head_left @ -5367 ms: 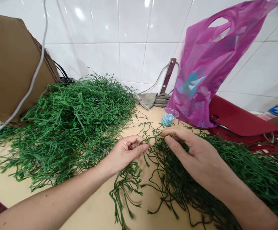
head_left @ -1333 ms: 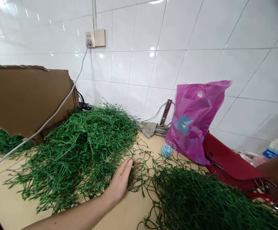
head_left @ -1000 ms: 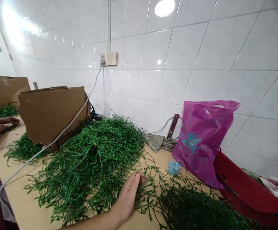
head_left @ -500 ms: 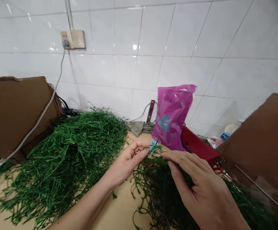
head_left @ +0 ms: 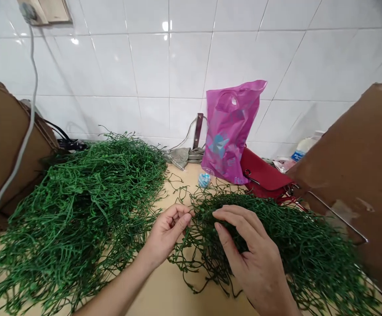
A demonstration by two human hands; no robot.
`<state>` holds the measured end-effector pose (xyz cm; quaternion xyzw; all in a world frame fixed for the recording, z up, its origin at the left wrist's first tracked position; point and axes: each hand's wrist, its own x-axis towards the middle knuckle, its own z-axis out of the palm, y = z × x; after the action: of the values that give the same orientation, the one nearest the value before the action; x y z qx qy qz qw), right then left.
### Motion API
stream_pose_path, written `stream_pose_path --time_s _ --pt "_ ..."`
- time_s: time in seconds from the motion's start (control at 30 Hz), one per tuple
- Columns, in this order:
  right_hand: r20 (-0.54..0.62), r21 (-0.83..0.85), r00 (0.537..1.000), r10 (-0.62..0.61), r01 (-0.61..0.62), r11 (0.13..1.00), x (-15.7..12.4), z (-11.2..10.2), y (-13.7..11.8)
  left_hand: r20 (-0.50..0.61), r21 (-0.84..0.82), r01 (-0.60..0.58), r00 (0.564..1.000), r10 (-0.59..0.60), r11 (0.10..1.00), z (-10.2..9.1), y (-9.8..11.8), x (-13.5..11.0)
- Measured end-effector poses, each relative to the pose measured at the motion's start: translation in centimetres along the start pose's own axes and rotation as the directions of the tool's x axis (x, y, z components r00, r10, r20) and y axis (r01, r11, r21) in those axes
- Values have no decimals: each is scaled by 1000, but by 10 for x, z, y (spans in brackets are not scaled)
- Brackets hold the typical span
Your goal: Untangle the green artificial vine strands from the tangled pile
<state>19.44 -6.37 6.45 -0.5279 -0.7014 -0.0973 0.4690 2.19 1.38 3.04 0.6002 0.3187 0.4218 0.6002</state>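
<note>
Thumb and forefinger of my left hand are pinched together at the left edge of a dark green pile of artificial plant stems. Whatever is between those fingertips is too small to make out. Over the same pile hovers my right hand, its fingers slightly bent and its thumb apart from them, with nothing visible in its grasp. Some stems under the right hand are hidden by it. A second, brighter green heap of stems lies to the left of my left hand.
Beyond the hands stand a small blue-and-white item, a purple plastic bag and a red bag. Cardboard boxes flank the table, one left and one right. A white cable hangs at left.
The view has tilted down and turned right. Both hands are now nearer me, away from the blue-and-white item. The green stem tip seen between the hands earlier no longer stands out.
</note>
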Motion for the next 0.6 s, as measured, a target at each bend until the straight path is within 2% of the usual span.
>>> stream_pose_path --time_s 0.07,0.13,0.23,0.37,0.47,0.6 --pt "-24 -50 998 -53 52 997 0 6 0 10 62 -26 1000 25 998 0 -1 -2" --pt "3 -85 996 -91 91 992 -1 11 2 51 117 -52 998 46 992 0 -3 -3" --pt "45 -46 996 -73 75 996 -7 16 6 126 41 6 992 -11 999 2 -5 -4" --pt "-6 64 993 114 -114 991 -12 15 8 181 -124 135 977 -112 983 5 -6 -4" --pt "29 177 963 267 -268 947 -13 11 7 170 -82 111 981 -95 990 5 -8 -4" --pt "117 268 897 427 -442 856 -15 11 8 142 -66 76 988 -66 995 3 -12 -3"
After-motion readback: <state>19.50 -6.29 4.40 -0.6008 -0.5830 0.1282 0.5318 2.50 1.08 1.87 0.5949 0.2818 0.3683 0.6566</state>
